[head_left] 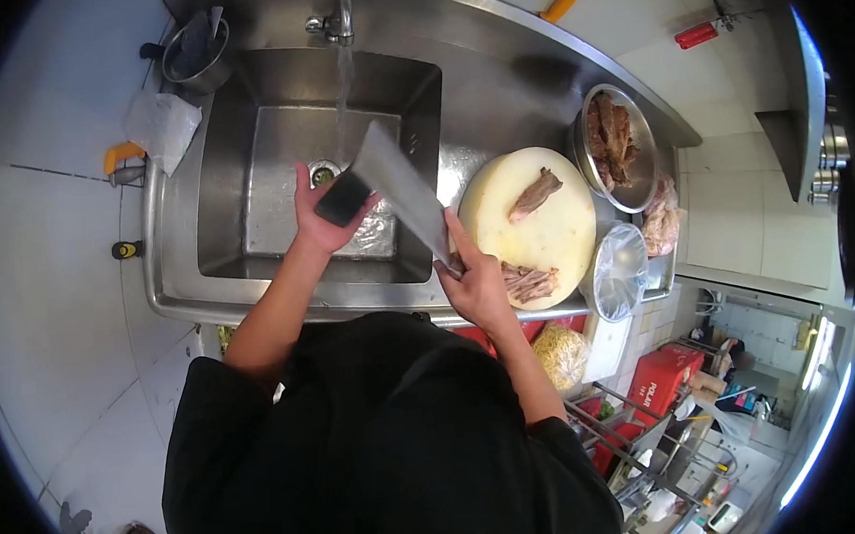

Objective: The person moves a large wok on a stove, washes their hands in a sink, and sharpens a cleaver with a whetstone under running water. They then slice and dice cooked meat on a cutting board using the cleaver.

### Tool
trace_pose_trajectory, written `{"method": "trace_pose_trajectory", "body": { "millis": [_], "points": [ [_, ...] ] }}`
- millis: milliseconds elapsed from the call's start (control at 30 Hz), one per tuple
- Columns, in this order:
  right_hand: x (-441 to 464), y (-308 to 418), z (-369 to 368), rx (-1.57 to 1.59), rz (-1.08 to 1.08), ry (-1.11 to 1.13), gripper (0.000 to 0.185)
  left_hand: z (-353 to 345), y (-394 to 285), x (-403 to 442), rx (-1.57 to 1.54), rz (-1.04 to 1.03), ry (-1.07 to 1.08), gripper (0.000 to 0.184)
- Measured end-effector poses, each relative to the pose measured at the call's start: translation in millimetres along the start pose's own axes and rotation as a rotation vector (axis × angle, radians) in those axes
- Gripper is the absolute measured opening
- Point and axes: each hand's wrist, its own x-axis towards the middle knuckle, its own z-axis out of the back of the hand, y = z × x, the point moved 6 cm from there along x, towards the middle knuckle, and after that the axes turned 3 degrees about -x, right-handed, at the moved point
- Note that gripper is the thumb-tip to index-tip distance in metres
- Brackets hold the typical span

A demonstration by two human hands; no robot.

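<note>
My left hand (323, 224) is over the sink (225, 180), its fingers around a dark rectangular block that looks like a whetstone (342, 198). In my right hand (478, 286) is a broad-bladed cleaver (400, 184), gripped at its lower end. The blade slants up and left, its far part close beside the whetstone; whether they touch I cannot tell. Water runs from the faucet (343, 27) behind the blade. Right of the cleaver is a round white cutting board (501, 192), with one piece of meat (535, 194) in its middle and cut strips (529, 282) at the near edge.
A metal bowl of meat (609, 144) stands beyond the board, near bagged meat (662, 220). A bowl lined with clear plastic (618, 270) is at the right. At the sink's far left sit a small pot (199, 62) and a plastic bag (162, 126). Below the counter is a yellowish bag (561, 355).
</note>
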Motion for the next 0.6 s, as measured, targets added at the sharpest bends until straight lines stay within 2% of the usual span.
{"method": "trace_pose_trajectory", "body": {
  "millis": [33,133,267,367,400,433,467,600],
  "points": [
    [0.2,-12.9,-5.6,-0.138,-0.032,0.001,0.096,-15.0,11.0,1.4,0.189,-0.118,-0.192,0.109],
    [-8.2,-38.7,-12.0,-0.425,0.028,0.028,0.096,-49.1,29.4,-3.0,0.201,-0.081,-0.073,0.11],
    [-19.3,-59.5,-15.1,-0.44,0.276,-0.099,0.097,-47.1,30.0,-13.4,0.209,-0.134,-0.19,0.11],
    [-10.8,-24.8,-41.6,-0.411,0.081,0.209,0.098,-20.0,42.4,-7.3,0.269,-0.105,-0.262,0.111],
    [-8.8,-10.5,-52.4,-0.304,0.206,0.132,0.099,-13.5,47.2,-4.3,0.285,-0.095,-0.281,0.112],
    [-4.1,2.2,-53.8,-0.31,0.216,0.147,0.1,-21.5,53.0,-3.7,0.344,-0.081,-0.171,0.113],
    [-1.4,12.6,-52.7,-0.312,0.226,0.164,0.101,-23.6,52.9,-4.2,0.345,-0.096,-0.175,0.113],
    [-9.1,-58.1,-26.8,-0.477,0.055,0.122,0.1,-54.6,44.7,-19.4,0.254,-0.132,-0.162,0.115]
  ]
}}
